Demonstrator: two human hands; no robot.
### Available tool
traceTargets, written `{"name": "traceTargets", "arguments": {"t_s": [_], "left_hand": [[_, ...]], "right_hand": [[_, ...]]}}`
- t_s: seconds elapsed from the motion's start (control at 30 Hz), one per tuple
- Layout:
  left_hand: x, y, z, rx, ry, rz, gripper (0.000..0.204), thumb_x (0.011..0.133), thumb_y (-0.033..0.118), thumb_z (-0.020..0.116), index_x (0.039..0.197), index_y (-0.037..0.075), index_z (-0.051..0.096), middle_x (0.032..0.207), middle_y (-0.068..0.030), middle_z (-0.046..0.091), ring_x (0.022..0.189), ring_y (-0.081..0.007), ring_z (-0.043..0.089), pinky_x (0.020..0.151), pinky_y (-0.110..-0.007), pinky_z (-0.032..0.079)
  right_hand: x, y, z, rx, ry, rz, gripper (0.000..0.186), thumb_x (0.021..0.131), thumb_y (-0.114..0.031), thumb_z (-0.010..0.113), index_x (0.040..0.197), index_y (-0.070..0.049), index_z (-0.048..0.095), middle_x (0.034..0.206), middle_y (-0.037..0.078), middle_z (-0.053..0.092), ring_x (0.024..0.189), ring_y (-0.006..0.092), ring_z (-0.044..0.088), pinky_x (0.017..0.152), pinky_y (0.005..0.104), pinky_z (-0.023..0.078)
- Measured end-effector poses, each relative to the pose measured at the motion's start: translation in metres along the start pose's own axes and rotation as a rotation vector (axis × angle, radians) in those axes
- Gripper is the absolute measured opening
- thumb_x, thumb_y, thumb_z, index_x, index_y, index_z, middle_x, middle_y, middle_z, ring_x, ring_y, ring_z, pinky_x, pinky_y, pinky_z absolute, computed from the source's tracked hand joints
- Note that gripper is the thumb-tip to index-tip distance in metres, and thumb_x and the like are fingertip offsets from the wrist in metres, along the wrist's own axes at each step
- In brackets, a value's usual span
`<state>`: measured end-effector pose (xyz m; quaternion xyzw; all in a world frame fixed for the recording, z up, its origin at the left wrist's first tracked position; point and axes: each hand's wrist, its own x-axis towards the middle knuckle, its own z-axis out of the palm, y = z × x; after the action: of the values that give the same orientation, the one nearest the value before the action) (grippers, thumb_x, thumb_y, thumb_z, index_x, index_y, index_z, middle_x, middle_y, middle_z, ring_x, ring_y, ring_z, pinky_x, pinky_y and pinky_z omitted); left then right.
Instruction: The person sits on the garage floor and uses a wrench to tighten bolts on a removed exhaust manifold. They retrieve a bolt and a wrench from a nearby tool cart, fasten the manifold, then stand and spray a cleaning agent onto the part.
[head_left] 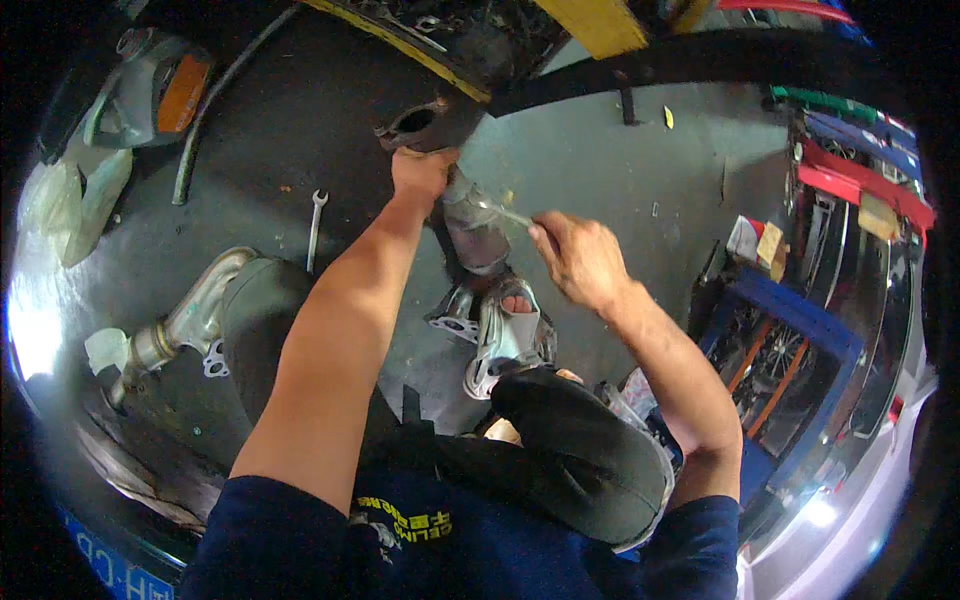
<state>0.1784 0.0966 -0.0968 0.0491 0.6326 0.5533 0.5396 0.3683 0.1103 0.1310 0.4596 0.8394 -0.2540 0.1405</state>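
The left hand (422, 172) grips an exhaust pipe (480, 248) near its dark flanged end, mid-floor (620, 180); the right hand (585, 262) clasps a slim metal tool (508, 214) against it. Left of the left forearm lies a wrench (317, 230). Toward the floor's left edge, a knee partly covers another exhaust part (195, 312). A lamp (140, 95) occupies the far-left corner; a blue frame (785, 290) lines the right edge.

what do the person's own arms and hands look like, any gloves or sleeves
The left hand and right hand are bare, with no gloves, watch or bracelet showing. The left forearm and right forearm are uncovered too. The left sleeve and right sleeve are short and dark navy.
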Motion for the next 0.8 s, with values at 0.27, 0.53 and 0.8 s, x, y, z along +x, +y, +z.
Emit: {"name": "traceTargets", "arguments": {"t_s": [0.27,0.53,0.8], "left_hand": [[0.013,-0.025,-0.004,0.057,0.008,0.189,0.02,0.075,0.017,0.085,0.087,0.004,0.077,0.084,-0.0074,0.077,0.073,-0.0196,0.071,0.07,-0.038,0.055],[-0.002,-0.008,-0.003,0.248,0.097,0.062,0.03,0.073,0.027,0.088,0.094,0.006,0.08,0.089,-0.0135,0.079,0.087,-0.0264,0.076,0.078,-0.039,0.057],[-0.002,0.003,-0.006,0.256,0.056,0.013,0.033,0.075,0.03,0.085,0.097,0.006,0.079,0.098,-0.016,0.079,0.096,-0.031,0.076,0.082,-0.04,0.057]], "right_hand": [[0.111,-0.058,-0.004,-0.238,-0.024,-0.261,0.025,0.105,-0.026,0.054,0.101,-0.003,0.065,0.092,0.021,0.07,0.091,0.0442,0.068,0.079,0.0558,0.053],[0.139,-0.067,0.002,-0.342,-0.036,-0.355,0.026,0.104,-0.024,0.055,0.095,-0.003,0.067,0.088,0.022,0.072,0.086,0.0441,0.07,0.077,0.0551,0.055],[0.165,-0.056,0.009,-0.408,-0.047,-0.436,0.023,0.102,-0.027,0.058,0.102,-0.006,0.066,0.087,0.02,0.071,0.082,0.0442,0.069,0.076,0.0553,0.055]]}}
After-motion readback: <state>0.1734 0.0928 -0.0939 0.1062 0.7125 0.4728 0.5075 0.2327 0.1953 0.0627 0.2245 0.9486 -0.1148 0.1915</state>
